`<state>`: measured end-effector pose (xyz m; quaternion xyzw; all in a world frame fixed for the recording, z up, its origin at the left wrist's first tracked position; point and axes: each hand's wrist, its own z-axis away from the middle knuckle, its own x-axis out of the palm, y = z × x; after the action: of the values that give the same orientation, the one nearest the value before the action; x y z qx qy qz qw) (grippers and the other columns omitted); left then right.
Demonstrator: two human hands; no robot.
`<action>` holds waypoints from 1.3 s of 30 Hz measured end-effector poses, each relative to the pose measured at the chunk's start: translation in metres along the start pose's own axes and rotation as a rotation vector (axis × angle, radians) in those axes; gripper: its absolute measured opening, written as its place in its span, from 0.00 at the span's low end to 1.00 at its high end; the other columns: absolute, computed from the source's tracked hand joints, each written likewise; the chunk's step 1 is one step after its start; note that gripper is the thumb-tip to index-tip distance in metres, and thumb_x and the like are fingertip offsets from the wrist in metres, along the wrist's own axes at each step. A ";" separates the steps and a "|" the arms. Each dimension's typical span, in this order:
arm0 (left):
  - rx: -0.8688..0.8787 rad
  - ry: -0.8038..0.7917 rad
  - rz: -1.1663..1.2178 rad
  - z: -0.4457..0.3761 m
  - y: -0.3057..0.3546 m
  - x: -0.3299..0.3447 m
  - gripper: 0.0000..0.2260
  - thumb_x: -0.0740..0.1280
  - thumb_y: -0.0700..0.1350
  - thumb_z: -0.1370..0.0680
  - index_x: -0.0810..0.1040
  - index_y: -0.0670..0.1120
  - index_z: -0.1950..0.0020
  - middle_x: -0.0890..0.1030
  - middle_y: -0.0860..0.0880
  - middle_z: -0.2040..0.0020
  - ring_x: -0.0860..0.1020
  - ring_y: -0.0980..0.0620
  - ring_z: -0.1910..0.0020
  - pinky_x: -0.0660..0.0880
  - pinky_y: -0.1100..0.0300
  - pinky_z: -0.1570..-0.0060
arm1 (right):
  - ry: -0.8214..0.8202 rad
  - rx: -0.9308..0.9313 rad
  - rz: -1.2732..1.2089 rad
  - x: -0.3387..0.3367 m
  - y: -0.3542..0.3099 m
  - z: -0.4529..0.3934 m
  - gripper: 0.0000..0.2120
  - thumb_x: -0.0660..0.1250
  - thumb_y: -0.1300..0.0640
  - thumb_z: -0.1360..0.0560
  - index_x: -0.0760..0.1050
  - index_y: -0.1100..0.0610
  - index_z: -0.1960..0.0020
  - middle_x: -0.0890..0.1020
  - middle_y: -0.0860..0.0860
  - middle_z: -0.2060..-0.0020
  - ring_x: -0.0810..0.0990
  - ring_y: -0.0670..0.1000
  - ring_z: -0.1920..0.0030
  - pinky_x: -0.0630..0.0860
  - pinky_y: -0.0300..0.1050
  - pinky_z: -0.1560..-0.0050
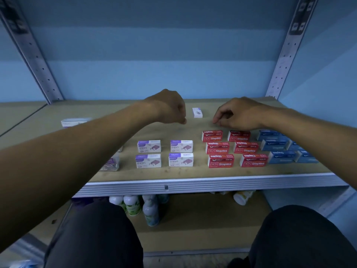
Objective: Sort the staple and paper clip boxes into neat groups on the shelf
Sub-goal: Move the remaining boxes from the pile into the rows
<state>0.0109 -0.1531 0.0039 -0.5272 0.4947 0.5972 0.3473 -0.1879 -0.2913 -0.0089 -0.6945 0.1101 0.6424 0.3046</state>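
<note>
On the wooden shelf (173,172), several white-and-purple staple boxes (164,154) stand in a two-by-two block at centre. Several red staple boxes (232,149) form two columns to their right, and blue boxes (281,147) sit further right, partly under my right forearm. One small white box (197,112) lies alone near the back, between my hands. My left hand (168,108) hovers left of it with fingers curled and nothing seen in them. My right hand (238,113) hovers right of it, fingers bent downward and apart, empty. A clear paper clip box (111,163) peeks out beside my left arm.
Another white box (74,122) lies at the back left, partly behind my left arm. Perforated metal uprights (41,62) flank the shelf. Below the shelf's metal lip (193,185), spray cans and bottles (139,206) stand on a lower shelf. My knees fill the bottom.
</note>
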 end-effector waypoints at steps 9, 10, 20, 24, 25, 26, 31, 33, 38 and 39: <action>-0.044 0.048 -0.066 -0.007 -0.049 -0.007 0.13 0.74 0.51 0.27 0.83 0.49 0.45 0.80 0.51 0.44 0.78 0.50 0.44 0.76 0.55 0.43 | 0.041 -0.050 0.028 0.011 -0.013 -0.034 0.11 0.64 0.53 0.22 0.83 0.45 0.44 0.82 0.45 0.42 0.79 0.48 0.44 0.75 0.44 0.42; -0.053 0.053 -0.079 -0.009 -0.053 -0.008 0.13 0.74 0.51 0.27 0.83 0.49 0.45 0.80 0.51 0.45 0.78 0.50 0.44 0.75 0.55 0.43 | 0.051 -0.053 0.030 0.012 -0.014 -0.038 0.12 0.64 0.53 0.23 0.83 0.45 0.44 0.82 0.46 0.40 0.79 0.49 0.43 0.74 0.44 0.42; -0.180 -0.006 -0.240 -0.028 -0.094 -0.004 0.17 0.74 0.56 0.28 0.83 0.45 0.46 0.82 0.45 0.46 0.79 0.44 0.45 0.77 0.52 0.44 | 0.125 0.068 0.144 0.019 -0.021 -0.081 0.22 0.69 0.40 0.25 0.77 0.51 0.36 0.78 0.52 0.34 0.76 0.54 0.37 0.70 0.45 0.47; -0.213 -0.045 -0.227 -0.030 -0.102 0.000 0.18 0.73 0.56 0.27 0.84 0.44 0.44 0.82 0.45 0.45 0.79 0.45 0.43 0.75 0.55 0.45 | 0.075 0.074 0.160 0.027 -0.025 -0.090 0.27 0.66 0.37 0.25 0.72 0.48 0.30 0.74 0.52 0.29 0.73 0.56 0.31 0.71 0.49 0.39; -0.216 -0.047 -0.222 -0.031 -0.102 0.001 0.18 0.73 0.56 0.26 0.83 0.44 0.44 0.82 0.45 0.44 0.78 0.45 0.42 0.74 0.55 0.46 | 0.062 0.066 0.163 0.029 -0.026 -0.092 0.27 0.65 0.37 0.24 0.72 0.47 0.29 0.74 0.52 0.29 0.72 0.57 0.31 0.70 0.50 0.36; -0.212 -0.044 -0.215 -0.031 -0.103 0.002 0.18 0.73 0.55 0.26 0.83 0.44 0.44 0.82 0.45 0.44 0.78 0.45 0.42 0.74 0.56 0.46 | 0.050 0.056 0.174 0.031 -0.026 -0.093 0.26 0.64 0.37 0.23 0.72 0.46 0.28 0.74 0.52 0.29 0.72 0.57 0.30 0.70 0.51 0.34; -0.195 -0.020 -0.189 -0.031 -0.105 0.003 0.14 0.72 0.50 0.25 0.84 0.43 0.45 0.83 0.44 0.44 0.80 0.44 0.44 0.76 0.56 0.47 | 0.057 -0.005 0.173 0.034 -0.029 -0.092 0.17 0.67 0.43 0.22 0.77 0.47 0.35 0.77 0.53 0.34 0.75 0.57 0.36 0.73 0.51 0.38; -0.172 -0.005 -0.192 -0.029 -0.103 0.003 0.13 0.73 0.47 0.26 0.84 0.44 0.45 0.83 0.45 0.44 0.80 0.45 0.44 0.77 0.55 0.46 | 0.088 -0.043 0.137 0.034 -0.029 -0.090 0.13 0.70 0.48 0.23 0.80 0.48 0.40 0.79 0.53 0.36 0.76 0.56 0.38 0.74 0.50 0.40; -0.200 0.011 -0.118 -0.024 -0.094 -0.001 0.17 0.79 0.48 0.32 0.84 0.47 0.45 0.82 0.47 0.45 0.80 0.47 0.47 0.72 0.60 0.56 | 0.097 -0.064 0.095 0.036 -0.027 -0.088 0.15 0.69 0.66 0.26 0.79 0.45 0.50 0.81 0.53 0.41 0.78 0.55 0.42 0.76 0.48 0.46; -0.210 0.001 -0.108 -0.023 -0.092 -0.001 0.17 0.80 0.49 0.33 0.84 0.48 0.46 0.82 0.47 0.46 0.81 0.47 0.48 0.72 0.61 0.57 | 0.103 -0.071 0.087 0.037 -0.027 -0.087 0.16 0.68 0.68 0.26 0.79 0.45 0.51 0.81 0.53 0.41 0.79 0.55 0.43 0.76 0.48 0.47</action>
<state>0.1034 -0.1499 -0.0144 -0.5868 0.4006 0.6258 0.3216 -0.0961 -0.3102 -0.0374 -0.7315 0.1325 0.6221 0.2456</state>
